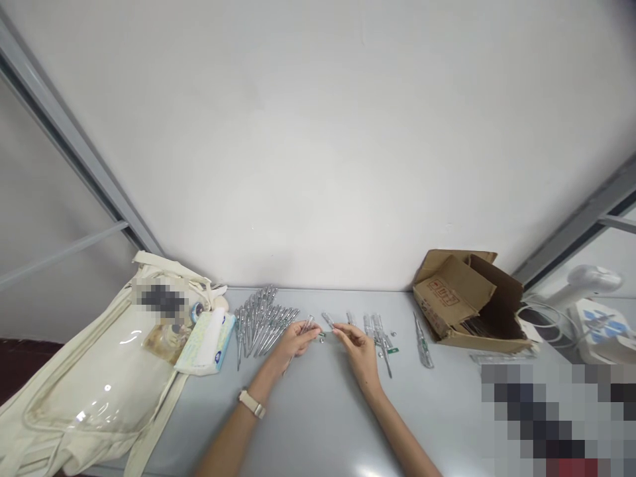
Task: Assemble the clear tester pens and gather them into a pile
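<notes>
My left hand [294, 343], with a pale-strapped watch [252, 403] on its wrist, is closed around a screwdriver with a clear handle [308, 323]; the thin metal blade sticks out below the fingers. Opposite it, my right hand [358, 348] pinches thumb and forefinger together, and what lies in the pinch is too small to tell. A clear tube [327, 320] shows at those fingertips, held or lying behind them. Small green and metal bits [322, 336] are between the hands. Right of my right hand lie several clear-handled screwdriver pieces [376, 324] and a green strip [393, 350].
Many screwdrivers [263, 321] lie fanned out at left, beside a tissue pack [206, 341] and a cream bag [114, 371]. Rightward are a single screwdriver [423, 341], an open cardboard box [447, 298] and a white device with cables [596, 324]. A wall [318, 165] stands behind the table.
</notes>
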Motion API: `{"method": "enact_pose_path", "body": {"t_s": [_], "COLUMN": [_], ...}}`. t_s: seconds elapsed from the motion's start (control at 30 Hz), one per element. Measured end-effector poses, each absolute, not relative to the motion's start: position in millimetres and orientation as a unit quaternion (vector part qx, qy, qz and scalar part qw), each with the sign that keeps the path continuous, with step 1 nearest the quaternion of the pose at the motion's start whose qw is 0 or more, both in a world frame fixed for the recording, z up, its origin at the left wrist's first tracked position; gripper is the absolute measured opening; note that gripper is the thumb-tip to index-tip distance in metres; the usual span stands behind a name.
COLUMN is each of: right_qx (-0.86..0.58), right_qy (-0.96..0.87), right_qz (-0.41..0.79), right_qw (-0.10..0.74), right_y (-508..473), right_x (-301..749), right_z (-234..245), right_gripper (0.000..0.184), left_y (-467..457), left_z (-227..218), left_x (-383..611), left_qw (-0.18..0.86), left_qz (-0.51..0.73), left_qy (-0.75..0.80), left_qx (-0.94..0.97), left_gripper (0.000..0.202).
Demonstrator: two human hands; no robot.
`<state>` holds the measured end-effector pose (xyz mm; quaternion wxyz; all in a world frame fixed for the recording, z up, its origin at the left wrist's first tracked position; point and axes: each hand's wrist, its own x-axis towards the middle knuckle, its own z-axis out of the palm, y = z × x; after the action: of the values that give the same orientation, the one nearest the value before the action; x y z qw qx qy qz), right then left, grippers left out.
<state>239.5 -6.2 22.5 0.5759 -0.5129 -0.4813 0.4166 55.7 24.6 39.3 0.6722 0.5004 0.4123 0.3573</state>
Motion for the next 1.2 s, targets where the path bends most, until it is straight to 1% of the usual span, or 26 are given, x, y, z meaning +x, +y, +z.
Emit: {"method": "enact_pose_path", "body": {"t_s": [0.23,0.37,0.53,0.67,0.87,1.0,1.13,1.2], "right_qx": [-0.5,-0.512,-0.526,-0.524,-0.509,-0.507,-0.489,-0.483], "right_qy": [-0.501,-0.519,-0.54,-0.546,-0.522,-0.527,-0.533,-0.539], "right_qz": [0.417,0.394,0.373,0.358,0.4,0.397,0.404,0.416], "right_qw": [0.57,0.561,0.541,0.546,0.555,0.555,0.56,0.551], "right_y": [-6,-6,-9,-9,-6,-4,-3,-3], "right_x": [240,238,237,236,236,237,236,235], "right_z": [22,23,28,28,22,19,15,14], "right_gripper": [0.036,0.032,0.031,0.031,0.03,0.028,0.036,0.036], "left_y": [25,25,25,24,25,28,27,25], "left_z": [34,34,34,36,35,32,35,38], "left_x": [57,57,58,58,59,58,57,57], "left_qw": [0.655,0.649,0.649,0.658,0.659,0.663,0.671,0.675], "left_qz": [0.364,0.366,0.362,0.369,0.389,0.406,0.386,0.368], "left_qy": [0.427,0.433,0.429,0.417,0.419,0.418,0.411,0.409], "left_qx": [0.507,0.507,0.513,0.507,0.488,0.47,0.481,0.492], "left_gripper": [0.042,0.041,0.039,0.038,0.041,0.041,0.041,0.041]}}
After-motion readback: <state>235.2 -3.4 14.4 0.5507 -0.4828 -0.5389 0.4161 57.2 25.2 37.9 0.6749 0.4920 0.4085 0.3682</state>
